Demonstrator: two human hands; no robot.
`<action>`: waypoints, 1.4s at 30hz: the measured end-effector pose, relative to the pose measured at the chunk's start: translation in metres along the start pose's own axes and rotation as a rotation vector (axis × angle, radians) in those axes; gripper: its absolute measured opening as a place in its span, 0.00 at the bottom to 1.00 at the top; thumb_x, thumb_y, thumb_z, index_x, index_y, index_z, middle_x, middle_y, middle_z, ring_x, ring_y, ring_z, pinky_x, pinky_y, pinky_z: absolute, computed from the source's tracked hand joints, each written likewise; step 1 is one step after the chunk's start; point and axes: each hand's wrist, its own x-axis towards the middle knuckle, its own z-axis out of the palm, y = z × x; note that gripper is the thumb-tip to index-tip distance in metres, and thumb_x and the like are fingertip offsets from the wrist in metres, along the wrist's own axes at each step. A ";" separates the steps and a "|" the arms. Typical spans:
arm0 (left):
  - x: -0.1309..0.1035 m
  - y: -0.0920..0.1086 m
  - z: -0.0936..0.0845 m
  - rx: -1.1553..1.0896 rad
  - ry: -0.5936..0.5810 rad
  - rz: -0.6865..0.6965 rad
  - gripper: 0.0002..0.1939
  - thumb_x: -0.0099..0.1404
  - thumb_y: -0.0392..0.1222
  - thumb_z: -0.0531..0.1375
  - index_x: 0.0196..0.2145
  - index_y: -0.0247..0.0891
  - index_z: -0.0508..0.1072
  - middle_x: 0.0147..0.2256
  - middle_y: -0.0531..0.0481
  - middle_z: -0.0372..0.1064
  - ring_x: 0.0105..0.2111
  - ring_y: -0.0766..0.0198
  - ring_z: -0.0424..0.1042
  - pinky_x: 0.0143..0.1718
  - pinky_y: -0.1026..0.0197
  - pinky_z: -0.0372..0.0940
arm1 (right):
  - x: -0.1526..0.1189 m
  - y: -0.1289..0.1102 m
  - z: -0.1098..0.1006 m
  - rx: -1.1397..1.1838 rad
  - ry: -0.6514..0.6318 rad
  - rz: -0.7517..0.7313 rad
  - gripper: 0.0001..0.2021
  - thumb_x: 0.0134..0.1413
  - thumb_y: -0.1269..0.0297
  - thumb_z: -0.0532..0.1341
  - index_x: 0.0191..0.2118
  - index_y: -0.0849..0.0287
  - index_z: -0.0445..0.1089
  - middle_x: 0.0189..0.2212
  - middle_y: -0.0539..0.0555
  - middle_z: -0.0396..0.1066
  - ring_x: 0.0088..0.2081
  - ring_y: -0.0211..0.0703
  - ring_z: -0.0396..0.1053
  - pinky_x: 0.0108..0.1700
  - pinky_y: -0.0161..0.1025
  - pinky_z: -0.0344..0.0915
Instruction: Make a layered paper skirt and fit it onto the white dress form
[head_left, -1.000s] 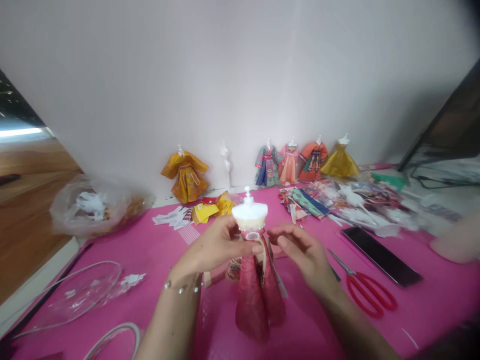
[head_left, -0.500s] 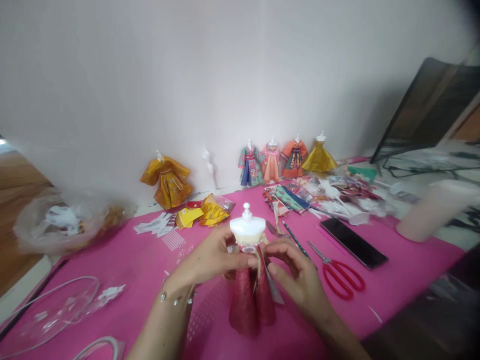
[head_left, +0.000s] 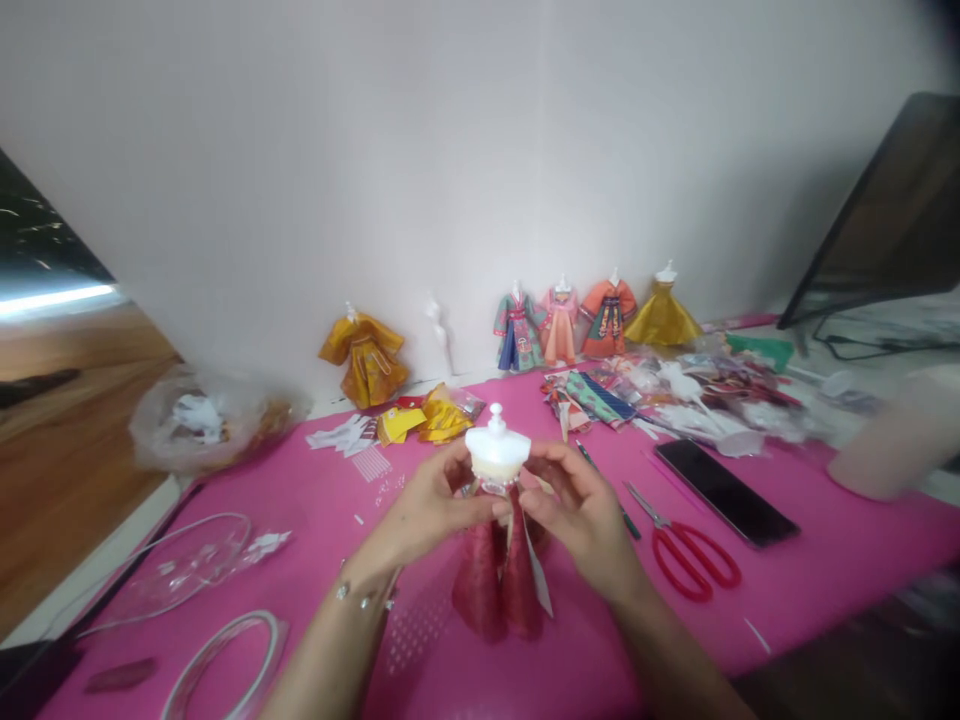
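A small white doll mannequin (head_left: pixel 498 446) stands upright between my hands, a pearly trim round its chest. Dark red fabric (head_left: pixel 480 585) hangs from it in two folds, with a pale strip of lining showing at the right. My left hand (head_left: pixel 442 500) grips the mannequin's left side, thumb across the front at the trim. On the other side my right hand (head_left: pixel 570 505) pinches the red fabric just under the trim. Its fingertips are partly hidden behind the mannequin.
Red-handled scissors (head_left: pixel 694 555), a black phone (head_left: pixel 726 492) and a pencil (head_left: pixel 609 490) lie to the right on the pink mat (head_left: pixel 585 660). Dressed mannequins (head_left: pixel 517 325) line the wall. Fabric scraps (head_left: pixel 442 412), a plastic bag (head_left: pixel 206 420) and a roll of tape (head_left: pixel 225 665) lie around.
My right hand has closed in on the mannequin and now touches the red fabric; before, its fingers were looser. The camera view has shifted left, showing more floor and the tape roll.
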 end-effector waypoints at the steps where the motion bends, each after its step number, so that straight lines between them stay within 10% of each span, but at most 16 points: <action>1: -0.001 -0.001 0.002 -0.005 0.009 0.008 0.24 0.52 0.35 0.71 0.47 0.38 0.72 0.45 0.46 0.75 0.46 0.55 0.72 0.48 0.56 0.64 | 0.002 -0.002 0.002 0.028 -0.019 -0.002 0.16 0.52 0.63 0.68 0.47 0.52 0.70 0.45 0.53 0.73 0.50 0.49 0.70 0.53 0.45 0.66; 15: -0.036 0.021 0.047 -0.249 0.062 -0.008 0.18 0.48 0.34 0.73 0.38 0.39 0.76 0.33 0.53 0.77 0.34 0.61 0.73 0.38 0.63 0.64 | -0.012 -0.028 -0.004 0.397 -0.114 0.212 0.22 0.42 0.60 0.75 0.45 0.52 0.74 0.40 0.53 0.78 0.44 0.49 0.74 0.47 0.41 0.69; 28: -0.086 -0.034 0.080 -0.507 0.193 -0.253 0.25 0.44 0.45 0.75 0.41 0.40 0.76 0.35 0.48 0.77 0.37 0.54 0.75 0.40 0.57 0.66 | -0.068 -0.001 0.009 0.668 -0.122 0.487 0.18 0.43 0.56 0.73 0.38 0.57 0.72 0.34 0.55 0.76 0.38 0.51 0.75 0.40 0.43 0.70; 42: -0.092 -0.031 0.083 -0.480 0.232 -0.370 0.20 0.46 0.39 0.72 0.39 0.40 0.75 0.37 0.47 0.78 0.40 0.51 0.75 0.45 0.53 0.66 | -0.082 0.003 0.019 0.648 -0.060 0.578 0.16 0.48 0.51 0.67 0.40 0.54 0.69 0.33 0.55 0.76 0.37 0.53 0.76 0.39 0.45 0.71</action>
